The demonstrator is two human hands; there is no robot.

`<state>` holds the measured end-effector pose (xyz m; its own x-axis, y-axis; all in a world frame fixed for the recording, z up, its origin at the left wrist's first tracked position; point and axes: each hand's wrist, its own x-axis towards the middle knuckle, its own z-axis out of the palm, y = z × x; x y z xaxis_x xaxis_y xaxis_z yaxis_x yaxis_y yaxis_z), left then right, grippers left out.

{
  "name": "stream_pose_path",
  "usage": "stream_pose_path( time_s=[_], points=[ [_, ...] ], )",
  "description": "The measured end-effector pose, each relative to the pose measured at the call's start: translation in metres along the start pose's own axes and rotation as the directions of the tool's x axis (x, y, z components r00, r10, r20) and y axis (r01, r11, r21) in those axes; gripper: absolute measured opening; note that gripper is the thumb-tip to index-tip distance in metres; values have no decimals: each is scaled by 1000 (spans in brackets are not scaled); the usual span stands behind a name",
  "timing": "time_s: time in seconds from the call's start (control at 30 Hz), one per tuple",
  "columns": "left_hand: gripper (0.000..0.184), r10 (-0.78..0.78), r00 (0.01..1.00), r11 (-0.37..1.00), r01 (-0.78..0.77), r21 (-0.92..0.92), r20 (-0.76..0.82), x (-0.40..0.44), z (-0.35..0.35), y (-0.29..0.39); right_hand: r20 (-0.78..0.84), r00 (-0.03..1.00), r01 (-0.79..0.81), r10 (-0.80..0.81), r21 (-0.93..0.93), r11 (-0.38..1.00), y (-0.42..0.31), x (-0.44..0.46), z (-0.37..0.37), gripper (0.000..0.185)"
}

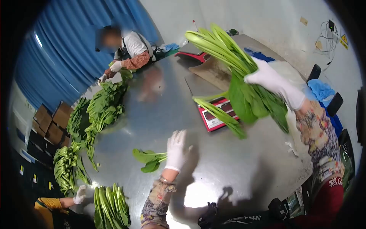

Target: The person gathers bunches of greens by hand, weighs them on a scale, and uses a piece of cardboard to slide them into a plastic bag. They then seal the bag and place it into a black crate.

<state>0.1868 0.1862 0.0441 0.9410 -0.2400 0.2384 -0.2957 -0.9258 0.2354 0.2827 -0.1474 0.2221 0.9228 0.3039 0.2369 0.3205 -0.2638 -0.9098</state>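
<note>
My right hand (272, 81), in a white glove, is raised on the right and wrapped round a large bunch of leafy greens (244, 84). Pale stems point up and left, while dark leaves hang below the hand. Under the bunch, a red scale (213, 124) is partly hidden, with a loose stalk of greens (221, 116) across it. My left hand (176, 150), also gloved, is low over the metal table (152, 118). Stems of a few small leafy greens (148, 158) run into its palm side, their leaves sticking out left. Its grip is partly hidden.
Heaps of greens (105, 103) line the table's left side, with a stem bundle (110, 208) at the near edge. A co-worker (133, 49) handles greens at the far left; another person's gloved hand (80, 194) is near left. Another red device (194, 56) stands behind.
</note>
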Motion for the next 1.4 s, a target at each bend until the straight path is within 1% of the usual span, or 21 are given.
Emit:
stream_pose_path(
  time_s=[0.07, 0.13, 0.3, 0.33, 0.4, 0.5, 0.57, 0.6, 0.63, 0.67, 0.73, 0.8, 0.83, 0.87, 0.9, 0.93, 1.03, 1.17, 1.23, 1.33, 1.4],
  points=[
    [61, -140, 990, 946, 124, 300, 32, -26, 35, -54, -56, 987, 132, -150, -248, 960, 25, 54, -7, 57],
    [54, -294, 955, 954, 290, 76, 47, -47, 50, -80, -52, 994, 55, -100, -546, 836, 46, 100, -8, 62],
    [30, -41, 998, 986, 47, 159, -45, -48, 40, -69, 90, 984, 1, 154, -865, 501, 87, 134, 0, 61],
    [28, -60, 997, 988, 67, 137, -55, -46, 40, -68, 204, 939, 48, 275, -874, 484, 105, 132, -6, 61],
    [25, -95, 993, 991, 102, 90, -74, -40, 41, -66, 225, 862, -120, 453, -780, 614, 129, 121, -4, 80],
    [18, -225, 959, 966, 196, -167, -171, -31, 43, -39, 214, 785, -348, 581, -623, 700, 114, 96, -11, 88],
    [19, -259, 943, 917, 172, -361, -210, -20, 43, -18, 216, 792, -358, 572, -595, 720, 109, 76, -6, 93],
    [25, -314, 938, 818, 188, -544, -149, -16, 49, -11, 216, 798, -359, 563, -581, 731, 107, 67, -4, 96],
    [35, -426, 890, 446, 362, -818, 162, -6, 37, 13, 201, 837, -340, 510, -539, 771, 114, 58, 0, 96],
    [48, -365, 902, 315, 352, -881, 230, 2, 39, 27, 193, 835, -343, 516, -551, 761, 115, 54, 3, 94],
    [73, -285, 946, 394, 262, -881, 154, 17, 47, 54, 213, 840, -410, 499, -353, 841, 102, 43, 9, 46],
    [71, -231, 967, 555, 224, -801, 110, 31, 57, 68, 253, 812, -495, 525, -178, 851, 91, 40, 14, 40],
    [66, -216, 956, 628, 291, -721, 198, 38, 57, 72, 275, 799, -533, 534, -87, 842, 86, 39, 15, 37],
    [61, -209, 935, 696, 347, -628, 286, 42, 57, 74, 269, 808, -518, 524, -101, 850, 80, 39, 14, 37],
    [52, -219, 951, 712, 308, -632, 217, 42, 58, 75, 260, 817, -502, 514, -115, 857, 73, 40, 11, 37],
    [46, -181, 934, 832, 313, -459, 309, 40, 52, 82, 251, 827, -487, 504, -129, 864, 68, 42, 7, 37],
    [35, -49, 966, 984, 91, -153, 255, 22, 45, 76, 168, 857, -393, 487, -395, 830, 86, 69, -18, 46],
    [34, 208, 956, 951, -247, 187, 208, -19, 7, 33, 122, 936, -161, 331, -689, 706, 130, 90, -30, 68],
    [39, 254, 963, 941, -267, 208, 87, -28, -29, 35, 23, 947, -145, 320, -858, 492, 152, 81, -12, 83],
    [47, 285, 954, 924, -248, 290, -90, -28, -64, 46, -82, 982, -52, -173, -984, 168, 124, 55, 18, 86],
    [49, 342, 917, 901, -259, 348, -204, -19, -79, 62, 167, 969, 240, -181, -808, 537, 46, 29, 29, 91]
  ],
)
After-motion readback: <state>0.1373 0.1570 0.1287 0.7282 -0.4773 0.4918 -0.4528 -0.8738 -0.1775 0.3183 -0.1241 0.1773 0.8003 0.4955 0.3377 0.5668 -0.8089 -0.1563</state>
